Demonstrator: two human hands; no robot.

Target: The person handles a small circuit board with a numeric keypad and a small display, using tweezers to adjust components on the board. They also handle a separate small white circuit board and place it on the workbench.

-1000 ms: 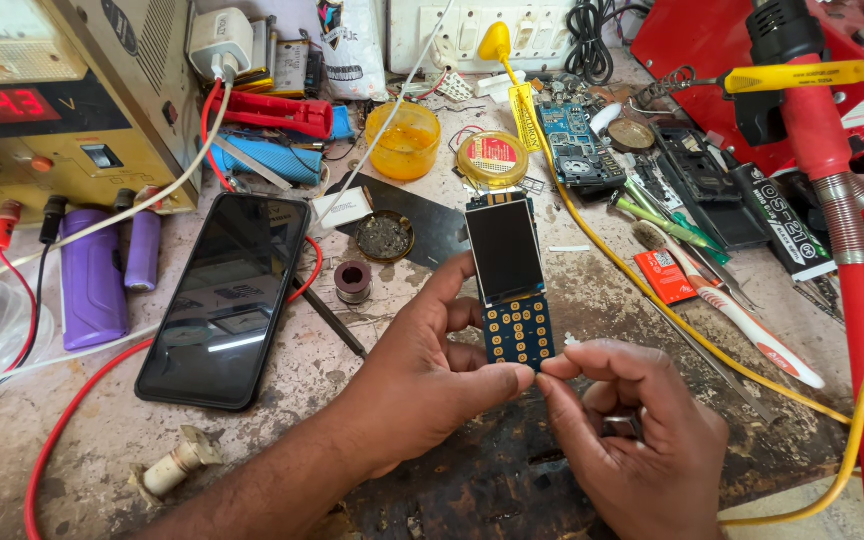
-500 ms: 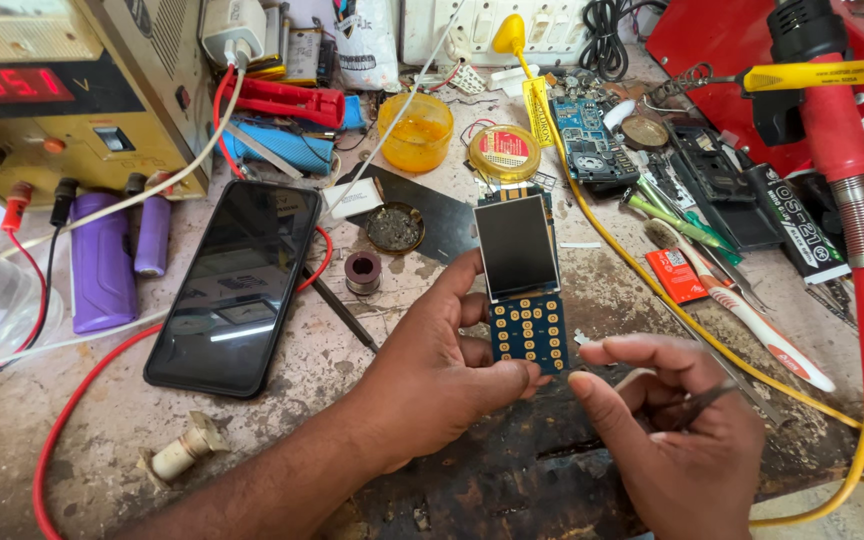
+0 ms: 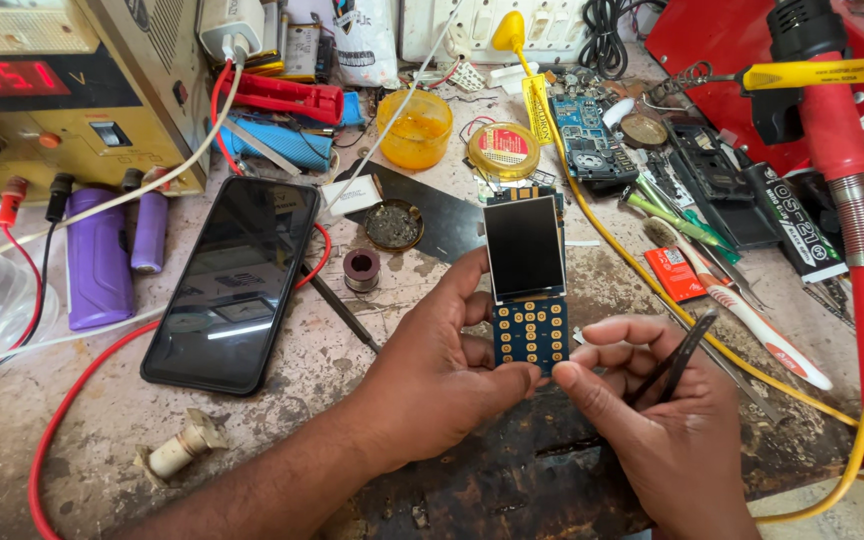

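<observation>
Here the left hand [image 3: 432, 385] holds a small phone board [image 3: 528, 290] — a bare circuit board with a dark screen above and a blue keypad area with gold contact pads below. Its grip is closed on the board: the thumb presses near the lower edge and the fingers support it from behind. The board is raised a little above the worktop [image 3: 352, 330], just in front of the round tin of grey paste [image 3: 393, 224].

The right hand [image 3: 652, 420] is just right of the board, and its fingertip touches the lower right corner. It also carries black tweezers [image 3: 677, 355], clamped between the fingers, with the tips pointing up and away from the board.

As I judge it, the work is somewhere in the middle. The board is already out of its case and the screen is still attached, but no cover or keypad is on it, and the screen is dark. The tweezers are not yet applied to any contact.

Compared with half a second ago, the board stands nearly in the same place, left of the yellow cable [image 3: 652, 290]; the right hand has come closer to its corner. The black smartphone [image 3: 234, 282], well left of the board, lies unchanged.
</observation>
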